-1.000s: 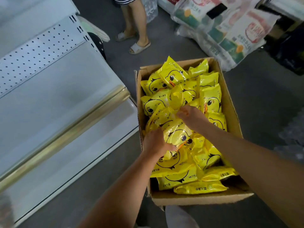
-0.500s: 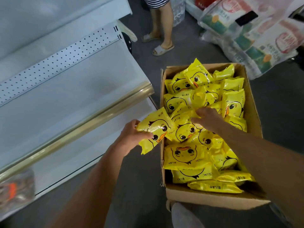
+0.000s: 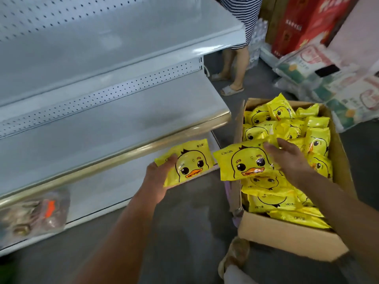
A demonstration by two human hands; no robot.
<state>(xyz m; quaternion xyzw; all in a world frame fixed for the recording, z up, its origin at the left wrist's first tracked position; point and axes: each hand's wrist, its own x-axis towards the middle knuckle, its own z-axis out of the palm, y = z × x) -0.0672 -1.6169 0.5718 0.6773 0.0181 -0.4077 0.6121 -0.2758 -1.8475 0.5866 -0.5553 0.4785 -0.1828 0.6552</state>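
Our left hand [image 3: 158, 179] grips a yellow duck-printed plastic packet [image 3: 190, 162] beside the brown cardboard box [image 3: 287, 238]; our right hand [image 3: 287, 158] grasps a second packet [image 3: 244, 160].

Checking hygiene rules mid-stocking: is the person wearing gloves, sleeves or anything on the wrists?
No. The left hand and right hand are ungloved, and both arms are bare up to the frame edge: no sleeve, watch or bracelet shows. Blur could hide a thin ring.
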